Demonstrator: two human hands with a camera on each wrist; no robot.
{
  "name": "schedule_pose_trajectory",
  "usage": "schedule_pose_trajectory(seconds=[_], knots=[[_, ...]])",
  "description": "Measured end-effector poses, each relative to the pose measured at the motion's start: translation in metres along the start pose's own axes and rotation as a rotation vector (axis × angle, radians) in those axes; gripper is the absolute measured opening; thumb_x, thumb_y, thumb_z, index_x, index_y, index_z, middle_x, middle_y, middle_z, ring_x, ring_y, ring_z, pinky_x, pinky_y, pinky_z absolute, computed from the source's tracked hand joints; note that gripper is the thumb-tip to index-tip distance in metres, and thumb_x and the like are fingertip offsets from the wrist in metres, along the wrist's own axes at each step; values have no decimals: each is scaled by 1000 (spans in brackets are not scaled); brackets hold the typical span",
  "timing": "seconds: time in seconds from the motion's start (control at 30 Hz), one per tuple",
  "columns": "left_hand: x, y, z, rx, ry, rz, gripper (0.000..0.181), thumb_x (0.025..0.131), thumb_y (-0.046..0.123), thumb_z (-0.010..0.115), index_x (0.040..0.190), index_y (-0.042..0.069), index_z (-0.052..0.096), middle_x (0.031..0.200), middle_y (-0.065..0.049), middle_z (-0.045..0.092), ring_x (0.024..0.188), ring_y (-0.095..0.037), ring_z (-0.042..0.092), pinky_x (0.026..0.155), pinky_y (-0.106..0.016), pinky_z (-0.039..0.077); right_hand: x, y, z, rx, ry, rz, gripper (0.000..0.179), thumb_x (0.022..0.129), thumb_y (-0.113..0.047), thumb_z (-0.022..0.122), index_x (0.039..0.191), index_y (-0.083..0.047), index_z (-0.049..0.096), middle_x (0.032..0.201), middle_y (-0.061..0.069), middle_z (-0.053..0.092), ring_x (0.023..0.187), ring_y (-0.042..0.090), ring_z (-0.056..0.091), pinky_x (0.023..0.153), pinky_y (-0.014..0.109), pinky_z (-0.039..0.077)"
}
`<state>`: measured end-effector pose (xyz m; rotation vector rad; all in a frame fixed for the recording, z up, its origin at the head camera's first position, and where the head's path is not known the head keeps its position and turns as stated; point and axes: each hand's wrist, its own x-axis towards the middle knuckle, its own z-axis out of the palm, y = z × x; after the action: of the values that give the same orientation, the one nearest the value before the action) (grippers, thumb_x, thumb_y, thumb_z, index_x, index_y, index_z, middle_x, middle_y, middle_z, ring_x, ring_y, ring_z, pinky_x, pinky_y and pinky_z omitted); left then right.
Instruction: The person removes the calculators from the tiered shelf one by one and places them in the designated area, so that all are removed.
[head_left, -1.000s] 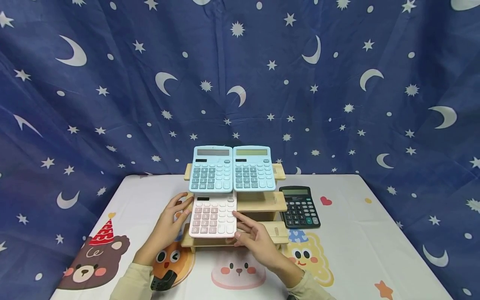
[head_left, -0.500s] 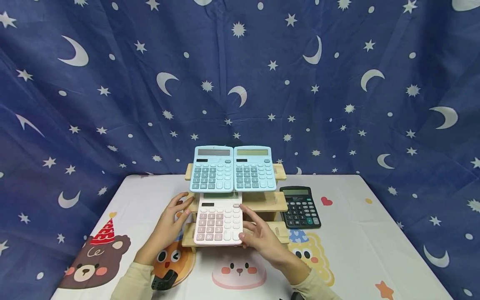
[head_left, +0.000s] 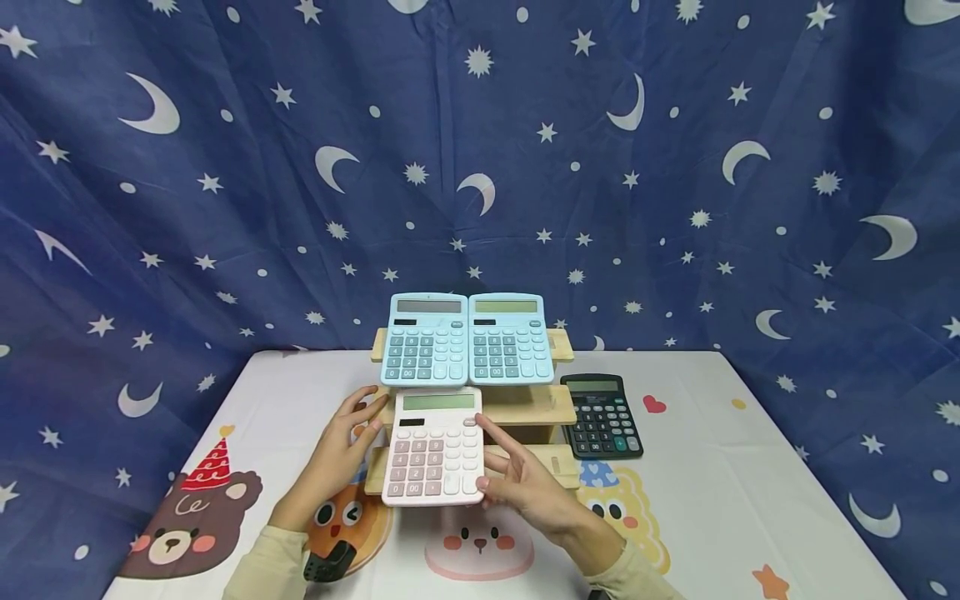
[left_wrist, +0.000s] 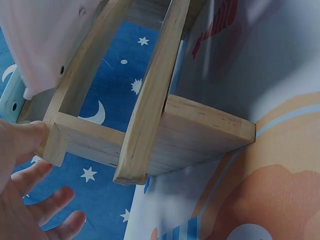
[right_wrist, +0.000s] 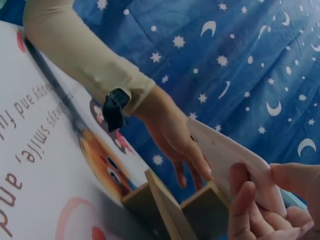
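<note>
My right hand [head_left: 536, 500] grips a white calculator with pink number keys [head_left: 435, 446] by its right edge. It is tilted face-up in front of the middle and bottom shelves of a wooden rack [head_left: 525, 406]; the right wrist view shows its pale back and the fingers behind it. My left hand [head_left: 335, 450] touches the left end of the middle shelf. In the left wrist view its other fingers [left_wrist: 55, 202] are spread in the air. Two light-blue calculators, one on the left [head_left: 425, 340] and one on the right [head_left: 510, 340], stand side by side on the top shelf.
A black calculator [head_left: 602, 417] lies on the table just right of the rack. The white tablecloth [head_left: 697, 500] carries printed cartoon figures. A blue curtain [head_left: 480, 150] with moons and stars hangs behind the table.
The pink-keyed calculator has come forward and down from below the left blue one, so its display now shows fully. My right hand moved with it. My left hand stays at the shelf end.
</note>
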<state>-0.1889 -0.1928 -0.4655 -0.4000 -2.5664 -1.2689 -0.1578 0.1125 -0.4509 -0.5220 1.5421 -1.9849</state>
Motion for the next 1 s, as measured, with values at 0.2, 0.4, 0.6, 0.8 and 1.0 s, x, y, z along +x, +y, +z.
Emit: schedule_pose_trajectory(seconds=[0.2,0.4,0.6,0.8,1.0], knots=[[1,1,1,11,-3,-3,41,104,11,55,142,-5,54,157,-22,40,141,-53,40,113,-68,34,-5,-2,4,39,-78,-20,90,96,0,62,165,-21,8,159,26,37,94,8,70,75,20,57],[1,0,1,16,-6,-10,40,102,6,56,141,-5,55,156,-22,40,140,-53,42,112,-68,36,-10,-5,7,61,-149,-77,87,98,3,59,165,-17,7,158,30,36,96,9,72,72,19,57],[1,-1,0,32,-15,-24,42,102,4,56,142,-4,54,156,-22,40,138,-53,43,111,-68,37,-15,-13,10,41,-148,-76,86,98,1,60,165,-18,9,158,30,36,100,12,73,73,19,57],[1,0,0,24,-20,-29,41,102,6,56,142,-4,54,157,-22,39,138,-52,44,111,-67,37,-20,-21,9,6,-135,-75,83,98,2,56,164,-18,10,159,29,36,104,12,72,76,20,57],[0,2,0,38,-4,-4,41,103,10,57,141,-4,55,155,-23,41,136,-53,46,110,-68,38,-27,-30,5,-22,-121,-99,79,101,0,54,164,-19,11,158,28,38,103,12,72,76,22,57]])
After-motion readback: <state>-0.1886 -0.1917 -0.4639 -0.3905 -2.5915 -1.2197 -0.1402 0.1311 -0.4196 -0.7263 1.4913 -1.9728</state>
